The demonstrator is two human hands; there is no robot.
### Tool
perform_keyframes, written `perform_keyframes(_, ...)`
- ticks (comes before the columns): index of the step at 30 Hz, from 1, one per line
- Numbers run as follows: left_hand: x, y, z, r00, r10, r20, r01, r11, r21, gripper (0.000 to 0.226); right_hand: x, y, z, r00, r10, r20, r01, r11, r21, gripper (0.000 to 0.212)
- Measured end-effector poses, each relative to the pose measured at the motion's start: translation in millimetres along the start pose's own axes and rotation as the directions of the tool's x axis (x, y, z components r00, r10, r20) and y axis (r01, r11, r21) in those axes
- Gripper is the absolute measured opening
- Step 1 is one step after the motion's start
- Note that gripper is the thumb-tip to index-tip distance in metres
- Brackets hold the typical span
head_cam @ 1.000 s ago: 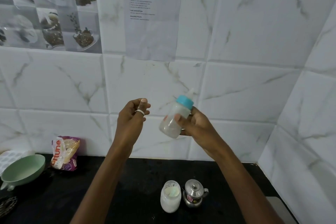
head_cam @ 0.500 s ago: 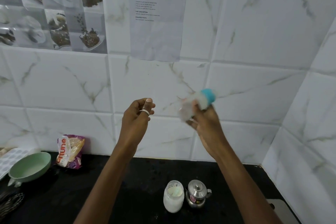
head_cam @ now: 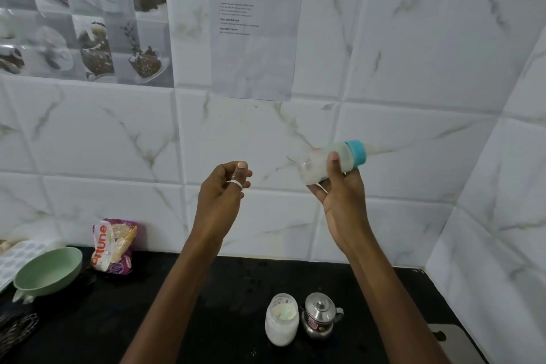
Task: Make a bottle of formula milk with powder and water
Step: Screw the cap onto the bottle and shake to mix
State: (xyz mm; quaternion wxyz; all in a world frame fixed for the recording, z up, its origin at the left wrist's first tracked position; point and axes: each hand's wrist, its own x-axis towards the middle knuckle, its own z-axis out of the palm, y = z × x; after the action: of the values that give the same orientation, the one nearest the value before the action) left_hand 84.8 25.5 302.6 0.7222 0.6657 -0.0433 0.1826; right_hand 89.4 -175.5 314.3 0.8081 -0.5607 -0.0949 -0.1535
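Observation:
My right hand (head_cam: pixel 339 186) grips a clear baby bottle (head_cam: pixel 319 164) with a blue collar and teat, held high in front of the tiled wall and tipped almost sideways, teat pointing right. Milky liquid clouds its inside. My left hand (head_cam: pixel 224 186) hovers to its left at the same height, fingers curled with nothing in them, a ring on one finger. Below on the black counter (head_cam: pixel 183 304) stand an open jar of white powder (head_cam: pixel 281 319) and a small lidded steel pot (head_cam: pixel 320 315), side by side.
A green bowl (head_cam: pixel 47 270) and a snack packet (head_cam: pixel 113 245) sit at the counter's left by the wall. A dark whisk-like utensil (head_cam: pixel 17 328) lies at the lower left. A grey flat object (head_cam: pixel 452 340) lies at the right edge. A printed sheet (head_cam: pixel 254 26) hangs on the wall.
The bottle in my right hand has swung from nearly upright to almost horizontal, moving rightward with motion blur. My left hand stayed in place.

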Motion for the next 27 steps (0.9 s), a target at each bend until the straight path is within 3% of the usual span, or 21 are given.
perform_keyframes(3, 1, 1, -1, 1.0, 0.002, -0.008, -0.002, 1.0, 0.003, 0.015, -6, 3, 4, 0.978, 0.115, 0.175, -0.065, 0.961, -0.267, 0.064)
perform_keyframes(4, 2, 1, 0, 1.0, 0.002, -0.01, -0.002, 1.0, 0.0, 0.015, -7, 4, 3, 0.973, 0.117, 0.2, -0.058, 0.958, -0.281, 0.061)
perform_keyframes(8, 0, 2, 1, 1.0, 0.012, -0.001, -0.012, 1.0, 0.01, 0.015, -1, 0, 0, 1.0, 0.001, -0.003, -0.001, 0.999, 0.034, 0.063)
perform_keyframes(12, 1, 2, 0, 1.0, 0.009, -0.012, -0.009, 1.0, 0.008, 0.014, -10, 3, 4, 0.967, 0.147, 0.207, -0.082, 0.953, -0.291, 0.054)
perform_keyframes(13, 1, 2, 0, 1.0, 0.005, -0.012, -0.005, 1.0, 0.006, 0.015, -9, 3, 2, 0.971, 0.13, 0.201, -0.07, 0.957, -0.282, 0.054)
perform_keyframes(16, -1, 2, 1, 1.0, 0.005, -0.003, -0.005, 1.0, 0.015, 0.017, -1, 2, -3, 0.999, 0.044, 0.0, -0.044, 0.999, 0.012, 0.055)
perform_keyframes(17, -1, 2, 0, 1.0, 0.005, -0.003, -0.005, 1.0, 0.017, 0.017, 0, 3, -3, 0.999, 0.036, -0.003, -0.036, 0.999, 0.006, 0.055)
perform_keyframes(20, 0, 2, 0, 1.0, 0.0, -0.015, 0.001, 1.0, 0.009, 0.017, -8, 5, 1, 0.973, 0.157, 0.171, -0.109, 0.959, -0.263, 0.056)
perform_keyframes(21, 1, 2, 1, 1.0, -0.004, -0.018, 0.004, 1.0, 0.004, 0.018, -9, 5, 0, 0.97, 0.153, 0.191, -0.095, 0.955, -0.28, 0.056)
perform_keyframes(24, -1, 2, 2, 1.0, -0.002, -0.007, 0.002, 1.0, 0.009, 0.02, -1, 3, -5, 0.999, 0.05, 0.009, -0.05, 0.999, 0.005, 0.058)
perform_keyframes(26, -1, 1, 2, 1.0, 0.0, -0.005, 0.0, 1.0, 0.014, 0.02, 1, 3, -5, 0.999, 0.033, -0.005, -0.033, 0.999, -0.017, 0.065)
perform_keyframes(27, 0, 1, 2, 1.0, 0.0, -0.009, 0.0, 1.0, 0.012, 0.02, -2, 4, -4, 0.996, 0.07, 0.056, -0.062, 0.99, -0.126, 0.07)
